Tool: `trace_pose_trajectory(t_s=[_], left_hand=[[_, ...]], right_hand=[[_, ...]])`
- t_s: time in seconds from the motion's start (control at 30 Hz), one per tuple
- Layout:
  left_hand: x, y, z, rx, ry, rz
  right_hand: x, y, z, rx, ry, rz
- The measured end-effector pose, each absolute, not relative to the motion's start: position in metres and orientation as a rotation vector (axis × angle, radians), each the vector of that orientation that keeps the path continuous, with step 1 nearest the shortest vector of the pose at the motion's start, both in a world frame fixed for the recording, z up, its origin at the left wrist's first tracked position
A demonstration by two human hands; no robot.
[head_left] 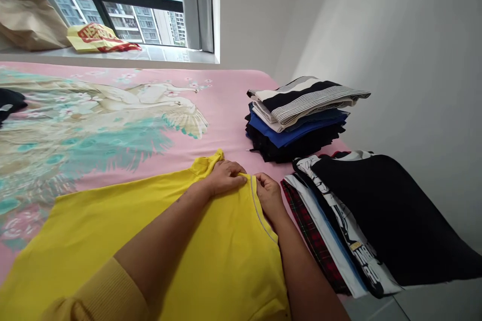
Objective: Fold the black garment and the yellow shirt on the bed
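Note:
A yellow shirt (226,241) lies spread across the bed in front of me, its collar toward the far side and a thin grey line of trim along its right edge. My left hand (225,178) is closed on the cloth just right of the collar, thumb and fingers gathered at the top edge. Close beside it, my right hand (269,195) pinches the shirt's edge near the upper end of the grey trim. Part of the right fingertips is hidden by the cloth. The near end of the shirt runs out of view under my left forearm.
Folded clothes form a pile (301,115) at the bed's far right, striped cloth on top. Nearer, another stack (376,210) has a black garment uppermost. A dark item (11,103) lies at the left edge. A paper bag (32,22) and yellow bag (96,37) rest on the windowsill.

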State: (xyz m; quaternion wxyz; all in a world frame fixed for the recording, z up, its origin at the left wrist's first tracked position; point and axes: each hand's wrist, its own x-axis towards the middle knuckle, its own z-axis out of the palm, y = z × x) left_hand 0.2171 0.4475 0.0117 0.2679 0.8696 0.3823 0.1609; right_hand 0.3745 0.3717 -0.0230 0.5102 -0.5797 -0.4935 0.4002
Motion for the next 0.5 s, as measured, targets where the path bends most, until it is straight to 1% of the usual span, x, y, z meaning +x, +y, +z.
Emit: trace_pose_trajectory(t_s=[0.1, 0.2, 0.37, 0.5], left_hand=[[0.223, 0.445, 0.009, 2.286, 1.136, 0.495], [0.221, 0.443, 0.006, 2.302, 1.054, 0.510], [0.217, 0.450, 0.000, 2.277, 0.971, 0.532], [0.217, 0.451, -0.005, 2.270, 0.960, 0.588]], right_hand=[[0.377, 0.373, -0.021, -1.423, -1.112, 1.086], [0.377, 0.375, -0.016, -1.449, -1.019, 1.244], [0.380, 0.375, -0.012, -1.458, -0.938, 1.341], [0.386, 0.364, -0.006, -1.434, -0.945, 1.560]])
